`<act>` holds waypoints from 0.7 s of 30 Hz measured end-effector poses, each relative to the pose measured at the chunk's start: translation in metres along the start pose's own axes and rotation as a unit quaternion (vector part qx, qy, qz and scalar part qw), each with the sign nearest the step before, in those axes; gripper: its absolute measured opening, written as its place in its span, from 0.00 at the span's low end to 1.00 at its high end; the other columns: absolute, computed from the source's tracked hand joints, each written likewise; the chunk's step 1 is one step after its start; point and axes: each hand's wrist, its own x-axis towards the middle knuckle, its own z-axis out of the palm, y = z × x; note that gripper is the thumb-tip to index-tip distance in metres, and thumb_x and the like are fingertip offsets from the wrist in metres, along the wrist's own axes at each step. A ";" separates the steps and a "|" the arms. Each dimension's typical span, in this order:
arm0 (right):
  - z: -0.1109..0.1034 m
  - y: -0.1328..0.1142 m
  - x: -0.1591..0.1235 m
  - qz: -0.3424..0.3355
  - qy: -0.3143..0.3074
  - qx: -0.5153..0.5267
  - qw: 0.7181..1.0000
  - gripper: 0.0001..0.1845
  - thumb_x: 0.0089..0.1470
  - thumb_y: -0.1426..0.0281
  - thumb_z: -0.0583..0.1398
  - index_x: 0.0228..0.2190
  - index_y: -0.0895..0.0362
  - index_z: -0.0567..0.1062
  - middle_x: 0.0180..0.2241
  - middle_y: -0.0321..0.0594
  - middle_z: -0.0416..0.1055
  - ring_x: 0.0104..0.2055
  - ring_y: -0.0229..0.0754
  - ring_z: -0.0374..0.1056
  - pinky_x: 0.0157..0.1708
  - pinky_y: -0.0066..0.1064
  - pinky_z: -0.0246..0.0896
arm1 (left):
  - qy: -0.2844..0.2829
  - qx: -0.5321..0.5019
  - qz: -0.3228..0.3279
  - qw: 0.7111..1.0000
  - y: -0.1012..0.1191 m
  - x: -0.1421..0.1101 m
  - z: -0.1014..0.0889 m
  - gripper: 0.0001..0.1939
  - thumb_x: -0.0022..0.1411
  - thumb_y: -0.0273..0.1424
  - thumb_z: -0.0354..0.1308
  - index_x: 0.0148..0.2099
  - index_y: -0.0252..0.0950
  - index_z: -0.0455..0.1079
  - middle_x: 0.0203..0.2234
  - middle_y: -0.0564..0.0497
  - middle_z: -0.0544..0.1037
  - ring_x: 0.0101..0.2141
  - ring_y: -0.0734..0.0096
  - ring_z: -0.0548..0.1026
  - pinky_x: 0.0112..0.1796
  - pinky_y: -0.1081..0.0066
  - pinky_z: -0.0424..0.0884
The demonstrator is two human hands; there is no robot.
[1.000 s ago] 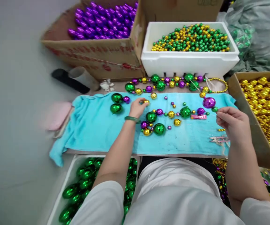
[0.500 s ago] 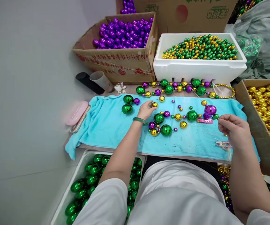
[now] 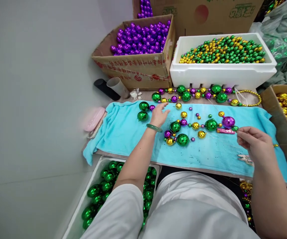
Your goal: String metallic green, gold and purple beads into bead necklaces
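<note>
Right hand pinches green bead; carton bears red Chinese characters

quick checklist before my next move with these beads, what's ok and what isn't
1. Right hand has a grip: ok, fingertips closed at the small green bead beside the large purple bead.
2. Left hand free: ok, open, nothing seen in it.
3. Loose gold beads between the hands: ok, on the blue towel.
4. Pliers fully in view: not ok, partly hidden by the right arm.
5. Towel clean: not ok, dark specks show on it.
6. Thread untangled: cannot tell, too fine to follow.
</note>
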 end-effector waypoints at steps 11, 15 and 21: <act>0.003 0.015 0.008 0.008 -0.024 -0.001 1.000 0.11 0.41 0.64 0.68 0.26 0.57 0.75 0.17 0.33 0.65 0.19 0.32 0.59 0.16 0.22 0.50 | 0.102 0.105 -0.120 0.982 -0.048 -0.032 -0.076 0.26 0.44 0.33 0.66 0.47 0.36 0.65 0.44 0.43 0.71 0.50 0.51 0.68 0.49 0.56 0.66; 0.020 0.008 0.003 -0.006 -0.058 -0.003 0.998 0.10 0.40 0.65 0.67 0.25 0.58 0.75 0.15 0.33 0.64 0.17 0.32 0.58 0.15 0.24 0.49 | -0.022 -0.216 -0.098 0.971 -0.017 -0.049 -0.057 0.32 0.47 0.38 0.64 0.55 0.44 0.60 0.46 0.47 0.72 0.43 0.60 0.75 0.40 0.62 0.72; 0.041 0.002 -0.019 -0.060 -0.108 -0.023 0.992 0.06 0.42 0.67 0.66 0.23 0.57 0.76 0.14 0.33 0.64 0.17 0.32 0.57 0.16 0.25 0.50 | -0.211 -0.415 -0.053 0.883 0.031 -0.069 -0.023 0.34 0.48 0.45 0.62 0.57 0.46 0.59 0.45 0.46 0.73 0.41 0.57 0.76 0.36 0.61 0.73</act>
